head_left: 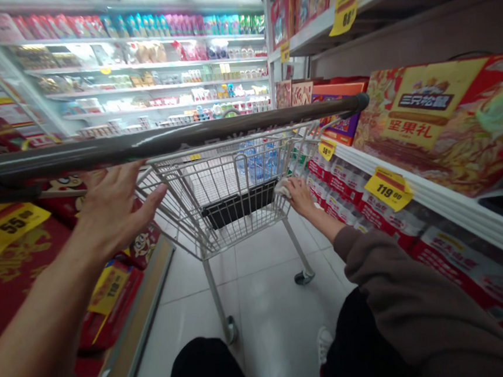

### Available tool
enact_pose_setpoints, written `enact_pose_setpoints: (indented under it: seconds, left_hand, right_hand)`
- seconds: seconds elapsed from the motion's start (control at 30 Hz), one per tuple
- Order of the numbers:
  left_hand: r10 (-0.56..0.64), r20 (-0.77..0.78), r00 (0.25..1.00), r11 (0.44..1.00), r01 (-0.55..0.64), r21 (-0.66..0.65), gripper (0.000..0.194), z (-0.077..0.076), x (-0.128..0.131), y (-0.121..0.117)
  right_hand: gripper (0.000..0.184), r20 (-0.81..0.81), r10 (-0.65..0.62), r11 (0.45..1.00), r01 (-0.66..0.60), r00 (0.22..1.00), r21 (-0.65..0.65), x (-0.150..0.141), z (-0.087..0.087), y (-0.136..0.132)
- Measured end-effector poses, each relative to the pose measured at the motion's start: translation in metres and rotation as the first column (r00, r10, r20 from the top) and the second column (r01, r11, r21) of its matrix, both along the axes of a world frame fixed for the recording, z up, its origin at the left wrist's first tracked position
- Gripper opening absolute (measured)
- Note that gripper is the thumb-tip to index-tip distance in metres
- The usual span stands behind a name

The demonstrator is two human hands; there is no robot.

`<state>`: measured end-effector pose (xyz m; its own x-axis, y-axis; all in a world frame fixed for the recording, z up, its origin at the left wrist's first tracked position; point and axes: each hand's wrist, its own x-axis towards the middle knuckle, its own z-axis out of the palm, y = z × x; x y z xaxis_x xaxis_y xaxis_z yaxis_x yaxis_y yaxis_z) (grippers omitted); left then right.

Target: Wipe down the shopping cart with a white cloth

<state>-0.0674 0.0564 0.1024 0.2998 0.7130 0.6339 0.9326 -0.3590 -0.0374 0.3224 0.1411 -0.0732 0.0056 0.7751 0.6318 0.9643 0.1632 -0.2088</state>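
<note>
Head view. Shopping cart (163,141) stands in a supermarket aisle, directly before the wearer, its brown handlebar crossing the upper frame at a slant.

Right hand (300,196): at the near right corner of the wire basket (195,253), beside the end of a black panel (244,205). Grip closed on a crumpled white cloth (283,188), which is against the wires.

Left hand (114,206): beneath the left part of the handlebar, thumb spread away from the fingers. Fingertips hidden by the bar; cannot tell whether this grip holds anything.

Blue-tinted bottles (260,159) show through the wires; cannot tell if inside the basket or beyond. 2 castors (304,277) visible on pale floor tiles (266,304), plus 1 white shoe (324,345).

Right side: nut gift box (439,119) on a white shelf, yellow price tag (388,188) reading 119.00 at its edge, red-and-clear bottle packs (465,269) below. Left side: red gift boxes (17,279), tag marked 55.00. Ahead: lit display case (148,65), rows of packets.
</note>
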Motion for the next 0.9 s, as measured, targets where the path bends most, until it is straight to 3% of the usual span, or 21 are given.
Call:
enact_pose_setpoints:
  seconds: [0.07,0.17,0.23,0.3,0.37,0.47,0.53,0.63,0.7,0.77,0.9]
  left_hand:
    - [0.004,0.011,1.0,1.0,-0.004,0.004,0.069,-0.001,0.0,0.0]
    - [0.007,0.033,0.999,1.0,-0.008,0.009,0.07,-0.002,0.001,-0.001]
    - [0.002,0.048,0.999,1.0,-0.002,0.003,0.068,-0.002,0.001,-0.001]
    - [0.003,0.057,0.998,1.0,-0.003,-0.007,0.065,-0.002,0.001,0.0]
    - [-0.003,0.051,0.999,1.0,0.004,-0.014,0.064,-0.002,0.0,0.001]
    - [-0.01,0.029,1.0,1.0,0.011,-0.013,0.066,-0.002,-0.001,0.001]
    - [-0.002,0.027,1.0,1.0,0.002,-0.008,0.07,-0.002,0.0,0.0]
    - [0.001,0.041,0.999,1.0,-0.001,0.003,0.073,-0.003,0.001,-0.002]
    - [0.007,0.051,0.999,1.0,-0.007,0.0,0.072,-0.003,0.002,-0.003]
    - [0.027,0.062,0.998,1.0,-0.026,-0.011,0.071,-0.003,0.002,-0.003]
    - [0.008,0.054,0.998,1.0,-0.008,-0.006,0.067,-0.004,0.001,-0.004]
  right_hand:
    - [0.037,-0.042,-0.056,0.997,0.058,0.998,0.051,0.005,0.006,0.002]
    - [0.047,-0.151,-0.153,0.952,0.187,0.977,0.244,0.004,0.037,0.018]
    - [0.048,-0.145,-0.166,0.944,0.2,0.975,0.262,-0.001,0.048,0.026]
    - [0.044,-0.087,-0.147,0.976,0.159,0.985,0.148,-0.008,0.043,0.024]
    - [0.038,-0.039,-0.107,0.994,0.108,0.994,0.023,-0.012,0.027,0.015]
    - [0.034,-0.045,-0.101,0.995,0.101,0.994,0.0,-0.015,0.013,0.005]
    - [0.04,-0.092,-0.132,0.986,0.141,0.987,0.092,-0.019,0.024,0.008]
    - [0.043,-0.159,-0.141,0.923,0.188,0.977,0.335,-0.031,0.054,0.021]
    - [0.042,-0.15,-0.176,0.909,0.219,0.973,0.354,-0.041,0.063,0.025]
    - [0.042,-0.058,-0.172,0.952,0.182,0.983,0.247,-0.048,0.056,0.021]
    - [0.039,0.06,-0.074,0.997,0.074,0.995,0.007,-0.046,0.018,0.002]
